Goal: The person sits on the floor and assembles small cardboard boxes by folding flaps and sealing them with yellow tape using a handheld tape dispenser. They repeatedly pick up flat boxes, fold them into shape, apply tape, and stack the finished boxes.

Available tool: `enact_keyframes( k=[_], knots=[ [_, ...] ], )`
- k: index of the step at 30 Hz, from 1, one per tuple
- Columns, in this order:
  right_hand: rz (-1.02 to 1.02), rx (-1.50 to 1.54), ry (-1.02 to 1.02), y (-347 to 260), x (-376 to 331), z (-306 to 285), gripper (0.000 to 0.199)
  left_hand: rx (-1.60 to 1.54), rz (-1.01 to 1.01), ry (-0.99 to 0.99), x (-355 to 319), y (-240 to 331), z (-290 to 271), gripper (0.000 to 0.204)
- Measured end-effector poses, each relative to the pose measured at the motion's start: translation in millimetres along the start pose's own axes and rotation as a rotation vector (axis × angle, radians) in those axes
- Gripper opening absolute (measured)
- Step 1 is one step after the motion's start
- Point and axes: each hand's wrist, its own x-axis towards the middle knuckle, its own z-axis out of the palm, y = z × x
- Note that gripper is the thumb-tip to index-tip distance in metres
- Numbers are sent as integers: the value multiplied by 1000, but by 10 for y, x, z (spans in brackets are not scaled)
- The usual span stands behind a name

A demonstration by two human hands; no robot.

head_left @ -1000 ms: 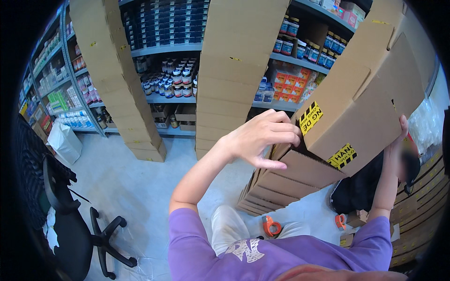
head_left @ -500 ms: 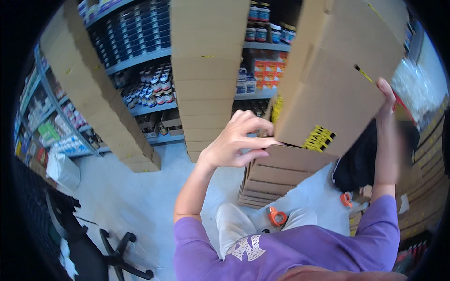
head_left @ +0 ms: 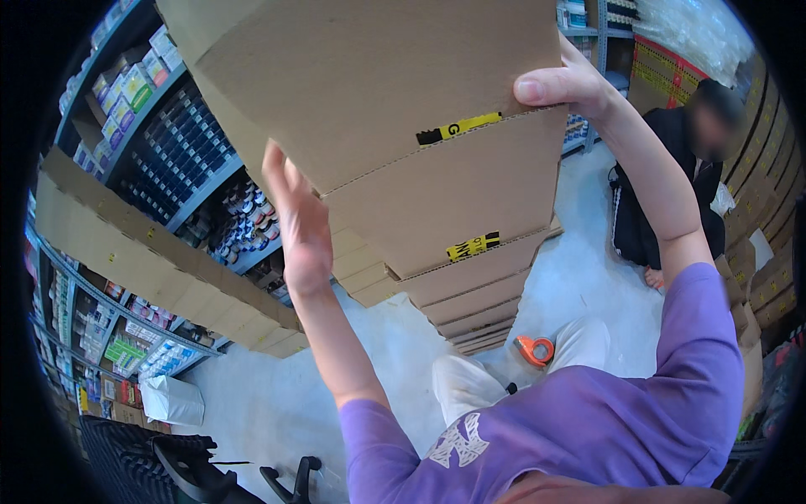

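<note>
A large brown cardboard box [head_left: 378,84] sits at the top of a stack, raised in front of me. My left hand [head_left: 302,227] lies against the box's left side near its lower corner, with the fingers stretched upward and partly hidden. On the right edge, my right hand [head_left: 571,84] grips it, thumb on the near face and the other fingers hidden behind. Directly under it is another cardboard box [head_left: 470,197], with strips of yellow-and-black tape [head_left: 473,246] on it. More boxes [head_left: 491,307] continue the column down toward the floor.
An orange tape dispenser [head_left: 535,350] lies on the floor between my legs. At the right a person in dark clothes [head_left: 667,189] sits low beside stacked cartons [head_left: 768,210]. Shelves of bottles [head_left: 248,223], another carton column [head_left: 159,244] and a black chair [head_left: 193,470] are at the left.
My left hand has moved from the upper box's lower corner to its left side. The upper box now sits squarer over the stack, and the view has swung right.
</note>
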Motion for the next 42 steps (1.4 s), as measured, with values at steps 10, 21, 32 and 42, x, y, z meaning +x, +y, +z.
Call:
enact_keyframes(
  k=[10, 21, 32, 42],
  knots=[
    [-129, 510, 198, -219, -66, 517, 97, -48, -208, -78, 254, 71, 238, 65],
    [64, 376, 141, 63, -181, 466, 95, -96, -229, -135, 239, -56, 118, 63],
    [113, 394, 96, 184, -140, 584, 88, -117, -233, -108, 159, -175, 45, 62],
    [105, 356, 39, 144, -56, 700, 88, -182, -201, 5, -63, -237, -82, 62]
  ],
)
